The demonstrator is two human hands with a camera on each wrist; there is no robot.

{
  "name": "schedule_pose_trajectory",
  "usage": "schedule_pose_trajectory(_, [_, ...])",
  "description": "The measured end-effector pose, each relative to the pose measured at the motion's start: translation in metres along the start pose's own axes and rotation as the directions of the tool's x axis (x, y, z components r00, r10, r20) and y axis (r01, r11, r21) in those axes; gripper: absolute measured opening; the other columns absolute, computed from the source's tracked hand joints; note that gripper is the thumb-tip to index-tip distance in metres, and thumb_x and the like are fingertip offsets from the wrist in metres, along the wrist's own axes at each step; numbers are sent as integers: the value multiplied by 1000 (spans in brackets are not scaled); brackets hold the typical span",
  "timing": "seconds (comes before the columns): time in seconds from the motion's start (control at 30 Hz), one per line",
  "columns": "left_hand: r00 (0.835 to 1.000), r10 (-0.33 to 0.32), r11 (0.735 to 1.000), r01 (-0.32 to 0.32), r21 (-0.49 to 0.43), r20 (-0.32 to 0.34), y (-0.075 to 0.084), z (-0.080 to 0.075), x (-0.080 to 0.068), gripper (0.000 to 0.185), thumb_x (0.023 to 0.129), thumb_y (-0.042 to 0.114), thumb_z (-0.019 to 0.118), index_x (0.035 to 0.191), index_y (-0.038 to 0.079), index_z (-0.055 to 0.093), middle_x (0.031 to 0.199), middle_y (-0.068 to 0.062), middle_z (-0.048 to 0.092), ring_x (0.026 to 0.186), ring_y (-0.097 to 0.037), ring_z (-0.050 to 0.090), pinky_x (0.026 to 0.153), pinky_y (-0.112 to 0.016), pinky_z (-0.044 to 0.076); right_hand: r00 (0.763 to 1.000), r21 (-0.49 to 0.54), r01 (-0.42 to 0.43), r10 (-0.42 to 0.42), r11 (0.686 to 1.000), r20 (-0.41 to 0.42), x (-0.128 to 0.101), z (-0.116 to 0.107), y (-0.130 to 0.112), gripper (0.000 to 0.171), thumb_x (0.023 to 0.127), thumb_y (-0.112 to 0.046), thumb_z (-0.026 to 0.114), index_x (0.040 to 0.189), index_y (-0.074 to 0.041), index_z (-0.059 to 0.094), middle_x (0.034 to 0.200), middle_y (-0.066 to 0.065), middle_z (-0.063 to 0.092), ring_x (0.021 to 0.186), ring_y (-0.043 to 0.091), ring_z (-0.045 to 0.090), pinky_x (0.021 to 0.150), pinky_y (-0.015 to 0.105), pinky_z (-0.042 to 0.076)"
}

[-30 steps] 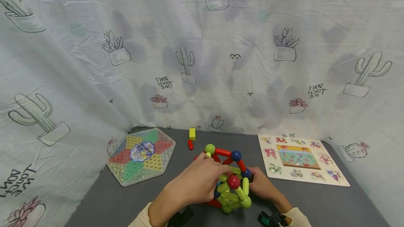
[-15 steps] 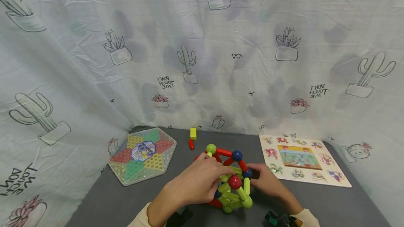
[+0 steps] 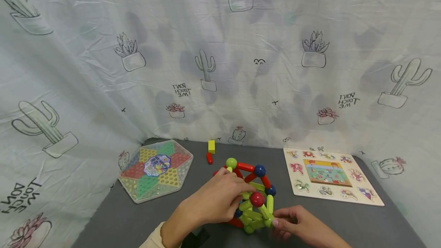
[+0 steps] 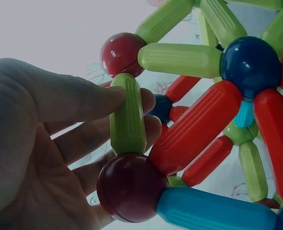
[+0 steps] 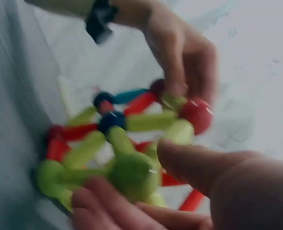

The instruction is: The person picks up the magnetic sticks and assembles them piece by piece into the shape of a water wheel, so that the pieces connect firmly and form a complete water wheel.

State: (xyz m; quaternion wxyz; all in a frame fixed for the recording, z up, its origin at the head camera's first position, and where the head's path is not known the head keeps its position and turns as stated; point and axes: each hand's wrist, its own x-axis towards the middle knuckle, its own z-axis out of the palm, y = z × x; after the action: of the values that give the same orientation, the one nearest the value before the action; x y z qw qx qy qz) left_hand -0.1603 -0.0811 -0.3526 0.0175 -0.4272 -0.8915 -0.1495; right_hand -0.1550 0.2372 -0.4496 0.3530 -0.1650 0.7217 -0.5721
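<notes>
A ball-and-stick building frame (image 3: 252, 215) of green, red and blue pieces stands on the table before me. In the left wrist view, the thumb and fingers of my left hand (image 3: 218, 194) pinch a green stick (image 4: 128, 117) between a red ball (image 4: 122, 53) and a dark red ball (image 4: 131, 188). My right hand (image 3: 299, 225) is at the frame's lower right, thumb and fingertips about a green ball (image 5: 134, 175). Blur in the right wrist view hides how firmly it grips. The left hand covers part of the frame in the head view.
A hexagonal Chinese checkers box (image 3: 156, 171) lies at the left. Behind the frame lie a yellow block (image 3: 211, 147) and a loose red stick (image 3: 209, 159). A wooden picture puzzle board (image 3: 332, 177) is at the right. A cactus-print curtain (image 3: 220, 68) stands behind the table.
My right hand has left the blue ball at the frame's far right and come nearer, down to the green ball. The left hand keeps its hold, and the frame stays in place.
</notes>
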Motion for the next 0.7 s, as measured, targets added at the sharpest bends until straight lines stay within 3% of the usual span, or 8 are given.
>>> schedule_pose_trajectory(0.23, [1000, -12, 1000, 12, -23, -1, -1, 1, -1, 36, 104, 8, 69, 134, 25, 78, 113, 15, 78, 101, -4, 65, 89, -30, 36, 999, 69, -12, 16, 998, -48, 2, 14, 8, 35, 113, -20, 62, 131, 9, 71, 112, 16, 82, 96, 18, 77, 85, 33, 65])
schedule_pose_trajectory(0.5, [999, 7, 1000, -8, -29, -44, -6, 6, -2, 34, 102, 9, 70, 132, 24, 79, 110, 14, 77, 101, -3, 64, 90, -29, 42, 1000, 173, -3, 5, 985, -9, 4, 13, 13, 36, 115, -18, 57, 133, 10, 68, 116, 15, 82, 100, 16, 79, 90, 34, 65])
schedule_pose_trajectory(0.6, [992, -31, 994, 17, -112, -124, -13, 3, -8, 32, 104, 11, 70, 133, 22, 78, 118, 10, 77, 107, -8, 65, 97, -32, 50, 1000, 216, -10, 13, 976, -12, 4, 14, 15, 37, 115, -18, 56, 136, 11, 66, 119, 14, 82, 102, 16, 79, 93, 36, 65])
schedule_pose_trajectory(0.67, [969, -86, 980, 40, -195, -233, -22, 0, -14, 31, 104, 11, 71, 133, 19, 77, 124, 6, 77, 113, -13, 67, 99, -36, 56, 1000, 228, -14, 19, 974, -21, 5, 14, 16, 39, 116, -19, 57, 138, 12, 64, 119, 14, 82, 102, 16, 79, 94, 36, 65])
schedule_pose_trajectory(0.7, [948, -134, 968, 62, -244, -288, -28, 0, -18, 30, 105, 11, 71, 133, 17, 77, 128, 3, 77, 116, -16, 68, 100, -38, 57, 1000, 230, -11, 17, 973, -26, 5, 15, 17, 41, 115, -19, 57, 139, 14, 63, 120, 15, 81, 102, 16, 79, 94, 37, 65])
